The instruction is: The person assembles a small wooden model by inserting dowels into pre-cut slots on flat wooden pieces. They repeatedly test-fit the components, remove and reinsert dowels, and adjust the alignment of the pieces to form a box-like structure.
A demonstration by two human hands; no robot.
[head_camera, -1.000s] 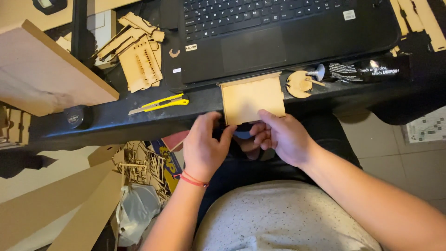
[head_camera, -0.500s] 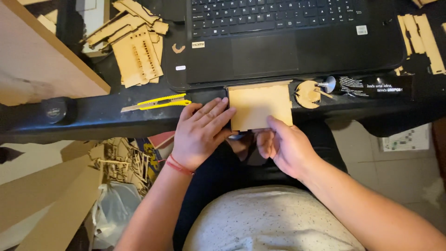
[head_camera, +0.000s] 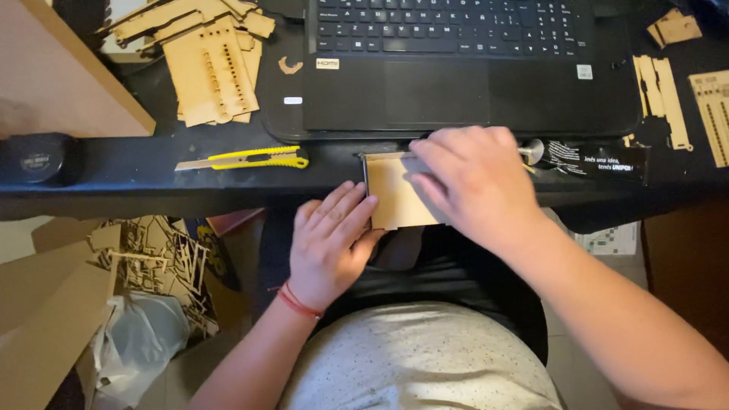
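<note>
A thin tan wooden panel [head_camera: 392, 199] lies at the front edge of the black desk [head_camera: 121, 171], hanging partly over it. My right hand [head_camera: 474, 182] lies flat on top of the panel, fingers pointing left, and covers its right half. My left hand [head_camera: 332, 239] is below the desk edge, fingers straight and together, their tips touching the panel's lower left edge. A red string bracelet is on my left wrist. Whether my right hand holds anything beneath it is hidden.
A black laptop [head_camera: 463, 68] sits behind the panel. A yellow utility knife [head_camera: 247, 159] lies left of it, with laser-cut wooden sheets [head_camera: 211, 68] behind. More wooden strips [head_camera: 661, 95] lie at the right. Cut wood scraps [head_camera: 156, 262] and a plastic bag [head_camera: 140, 342] are on the floor.
My right hand rose from below the desk edge onto the panel and now covers its right half. My left hand slid down off the panel to its lower left edge.
</note>
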